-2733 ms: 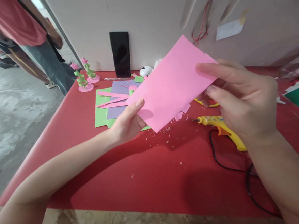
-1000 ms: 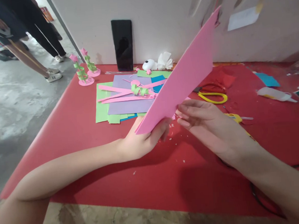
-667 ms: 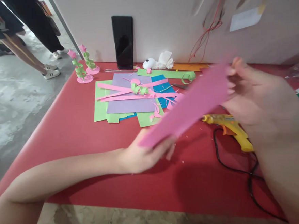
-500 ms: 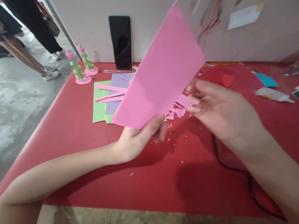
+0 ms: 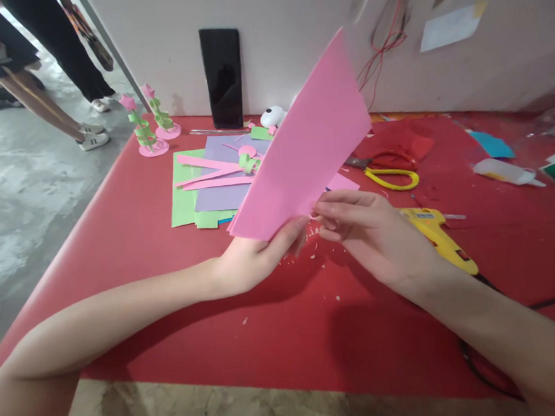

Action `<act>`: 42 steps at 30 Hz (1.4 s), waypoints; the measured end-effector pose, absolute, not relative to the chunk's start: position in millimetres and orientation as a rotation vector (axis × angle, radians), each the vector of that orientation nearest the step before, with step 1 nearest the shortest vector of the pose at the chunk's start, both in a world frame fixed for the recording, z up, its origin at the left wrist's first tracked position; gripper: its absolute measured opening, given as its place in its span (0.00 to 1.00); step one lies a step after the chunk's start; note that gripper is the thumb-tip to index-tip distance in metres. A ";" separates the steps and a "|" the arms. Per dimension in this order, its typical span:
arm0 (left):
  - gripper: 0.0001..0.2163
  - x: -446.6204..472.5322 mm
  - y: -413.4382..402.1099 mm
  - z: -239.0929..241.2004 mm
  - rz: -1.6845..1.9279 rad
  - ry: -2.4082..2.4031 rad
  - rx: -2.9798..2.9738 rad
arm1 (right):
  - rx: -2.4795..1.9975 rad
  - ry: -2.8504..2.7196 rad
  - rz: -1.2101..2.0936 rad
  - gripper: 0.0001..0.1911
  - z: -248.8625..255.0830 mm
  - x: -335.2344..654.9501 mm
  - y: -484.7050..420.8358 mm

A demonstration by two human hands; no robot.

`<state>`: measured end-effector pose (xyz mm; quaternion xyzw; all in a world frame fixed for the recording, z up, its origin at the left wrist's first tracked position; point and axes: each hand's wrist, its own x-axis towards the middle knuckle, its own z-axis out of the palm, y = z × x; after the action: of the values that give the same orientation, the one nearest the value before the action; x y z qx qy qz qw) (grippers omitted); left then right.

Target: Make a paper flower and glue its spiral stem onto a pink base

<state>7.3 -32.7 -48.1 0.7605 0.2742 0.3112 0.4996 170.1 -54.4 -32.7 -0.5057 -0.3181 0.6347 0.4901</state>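
A pink paper sheet (image 5: pixel 308 145) stands tilted up over the red table (image 5: pixel 169 291). My left hand (image 5: pixel 257 260) pinches its lower edge from beneath, fingers closed on it. My right hand (image 5: pixel 369 236) touches the same lower edge at the right, its fingers curled against the paper. Behind the sheet lies a pile of green, purple and blue papers (image 5: pixel 208 197) with pink strips on top.
Yellow scissors (image 5: pixel 392 176) and a yellow glue gun (image 5: pixel 438 238) with a black cord lie to the right. A glue bottle (image 5: pixel 506 173) sits far right. Two paper flowers (image 5: pixel 151 125) and a black phone (image 5: pixel 221 77) stand at the wall. Other people's legs show upper left.
The pink sheet has been turned about between both hands. Since half a second ago my right hand has closed in on its lower edge beside my left hand.
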 end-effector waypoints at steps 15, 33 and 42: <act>0.15 9.8 -42.1 -43.2 0.694 0.678 1.845 | -1.206 -0.728 1.372 0.14 -26.2 186.9 -40.3; 0.14 11.0 -44.2 -48.7 0.781 0.651 1.730 | -1.186 -0.612 1.286 0.04 -18.3 196.8 -24.0; 0.16 12.9 -48.6 -56.5 0.777 0.515 1.534 | -1.293 -0.695 1.119 0.11 -5.4 224.8 -11.6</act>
<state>12.9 -48.6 -56.5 0.6682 0.2241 0.3386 0.6234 224.8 -11.6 -5.4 -0.5585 -0.3001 0.4834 0.6036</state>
